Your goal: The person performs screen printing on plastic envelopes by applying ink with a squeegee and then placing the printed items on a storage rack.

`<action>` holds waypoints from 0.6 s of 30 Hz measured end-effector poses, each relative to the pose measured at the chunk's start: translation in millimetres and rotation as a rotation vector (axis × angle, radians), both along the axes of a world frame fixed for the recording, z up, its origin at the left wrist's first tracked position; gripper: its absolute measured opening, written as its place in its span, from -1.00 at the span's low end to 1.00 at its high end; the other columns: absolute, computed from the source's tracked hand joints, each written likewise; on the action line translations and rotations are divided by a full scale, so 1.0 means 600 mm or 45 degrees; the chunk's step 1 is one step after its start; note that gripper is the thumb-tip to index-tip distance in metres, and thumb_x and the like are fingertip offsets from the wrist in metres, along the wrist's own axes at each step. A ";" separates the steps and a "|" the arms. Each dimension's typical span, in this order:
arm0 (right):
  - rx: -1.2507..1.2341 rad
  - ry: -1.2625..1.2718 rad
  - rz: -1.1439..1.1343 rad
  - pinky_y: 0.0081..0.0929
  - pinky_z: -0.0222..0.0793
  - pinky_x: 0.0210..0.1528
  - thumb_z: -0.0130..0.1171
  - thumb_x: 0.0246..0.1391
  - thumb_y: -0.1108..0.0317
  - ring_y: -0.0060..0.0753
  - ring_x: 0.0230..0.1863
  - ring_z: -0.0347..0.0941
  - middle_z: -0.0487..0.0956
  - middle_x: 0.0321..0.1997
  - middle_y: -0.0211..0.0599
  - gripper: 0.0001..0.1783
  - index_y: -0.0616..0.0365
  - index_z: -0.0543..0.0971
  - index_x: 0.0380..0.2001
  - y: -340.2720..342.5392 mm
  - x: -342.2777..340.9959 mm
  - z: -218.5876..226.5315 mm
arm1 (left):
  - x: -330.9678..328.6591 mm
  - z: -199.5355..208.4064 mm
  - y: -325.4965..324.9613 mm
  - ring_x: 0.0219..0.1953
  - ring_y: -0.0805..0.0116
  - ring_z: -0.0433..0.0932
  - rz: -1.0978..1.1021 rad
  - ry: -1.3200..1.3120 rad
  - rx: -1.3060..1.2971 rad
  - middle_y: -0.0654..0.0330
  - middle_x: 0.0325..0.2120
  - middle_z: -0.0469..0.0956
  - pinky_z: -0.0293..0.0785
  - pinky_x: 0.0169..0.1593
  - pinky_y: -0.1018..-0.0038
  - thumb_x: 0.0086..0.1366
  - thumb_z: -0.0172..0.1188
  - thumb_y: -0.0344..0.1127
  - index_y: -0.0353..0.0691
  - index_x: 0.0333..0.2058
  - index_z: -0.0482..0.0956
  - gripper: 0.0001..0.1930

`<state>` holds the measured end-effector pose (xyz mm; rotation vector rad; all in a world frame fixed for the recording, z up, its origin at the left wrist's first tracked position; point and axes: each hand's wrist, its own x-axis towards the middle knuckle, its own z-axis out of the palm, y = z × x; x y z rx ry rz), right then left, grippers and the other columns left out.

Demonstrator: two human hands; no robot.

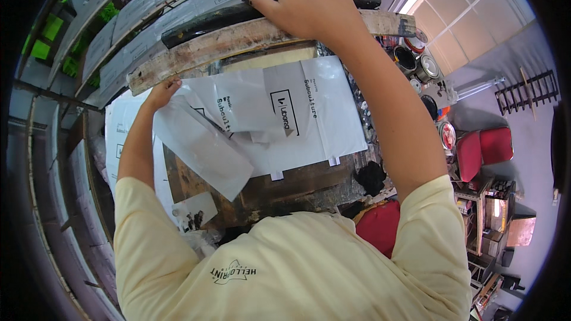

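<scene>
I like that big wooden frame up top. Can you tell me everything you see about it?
The frame is a long wooden bar, pale and worn, smeared with dark and whitish stains. It slants from lower left to upper right above the white bags. A black strip runs along its far side. The right hand rests on top of it, fingers over the far edge. The left hand is just under its left end.

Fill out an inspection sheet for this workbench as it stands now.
Surface: dark, stained wooden bench, mostly covered.
Job's things: paint-smeared wooden screen frame raised at the far edge; white plastic mailer bags overlapping beneath it.
Clutter: paint tins and a black rag at the right.
Hands: right hand grips a black bar on the frame; left hand at a bag's upper edge under the frame.
Cables: nothing seen.
Surroundings: red stools, shelving at the right, stacked frames behind.
</scene>
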<state>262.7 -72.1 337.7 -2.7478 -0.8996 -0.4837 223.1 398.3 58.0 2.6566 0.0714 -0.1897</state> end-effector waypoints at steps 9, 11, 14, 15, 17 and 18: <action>-0.015 0.192 -0.006 -0.12 0.30 0.14 -0.07 0.30 -0.15 -0.06 0.08 0.50 0.65 -0.10 0.05 -0.35 0.30 0.67 -0.16 0.005 -0.030 0.033 | 0.017 -0.151 -0.089 0.20 -0.02 0.45 0.172 -0.296 0.736 -0.02 0.17 0.50 0.27 0.26 -0.07 0.33 0.24 -0.02 -0.12 0.17 0.56 -0.49; 0.024 0.114 0.028 -0.13 0.31 0.14 -0.07 0.31 -0.15 -0.07 0.08 0.50 0.65 -0.08 0.04 -0.35 0.30 0.66 -0.14 0.009 -0.022 0.023 | 0.017 -0.198 -0.183 0.17 -0.02 0.47 -0.305 -0.647 0.528 0.02 0.13 0.52 0.37 0.21 0.08 0.31 0.27 -0.06 -0.19 0.09 0.60 -0.54; 0.111 0.078 -0.064 -0.14 0.31 0.14 -0.06 0.30 -0.13 -0.07 0.08 0.50 0.65 -0.06 0.03 -0.36 0.31 0.65 -0.13 0.005 -0.024 0.012 | -0.011 -0.205 -0.401 0.41 -0.13 0.20 -0.434 -0.352 0.419 -0.04 0.36 0.28 0.16 0.39 -0.08 0.39 0.14 0.09 -0.14 0.32 0.38 -0.36; 0.102 0.124 -0.050 -0.13 0.31 0.14 -0.06 0.30 -0.13 -0.06 0.07 0.51 0.65 -0.07 0.04 -0.35 0.32 0.65 -0.13 0.012 -0.027 0.020 | -0.022 -0.237 -0.444 0.50 -0.17 -0.01 -0.343 -0.213 0.423 -0.07 0.46 0.10 -0.01 0.43 -0.22 0.40 0.08 0.20 -0.12 0.40 0.26 -0.25; 0.069 0.226 -0.051 -0.12 0.31 0.14 -0.05 0.29 -0.13 -0.04 0.07 0.51 0.65 -0.07 0.05 -0.35 0.33 0.66 -0.14 0.015 -0.022 0.027 | -0.054 -0.249 -0.535 0.54 -0.18 -0.17 -0.193 -0.096 0.404 -0.09 0.50 -0.04 -0.23 0.44 -0.32 0.40 -0.02 0.29 -0.09 0.46 0.14 -0.18; 0.067 0.055 -0.051 -0.05 0.32 0.11 -0.05 0.29 -0.16 -0.02 0.05 0.54 0.66 -0.09 0.03 -0.35 0.27 0.67 -0.13 0.010 -0.013 0.008 | -0.066 -0.250 -0.575 0.55 -0.18 -0.20 -0.140 -0.083 0.394 -0.10 0.51 -0.07 -0.30 0.44 -0.34 0.40 -0.04 0.31 -0.08 0.47 0.13 -0.17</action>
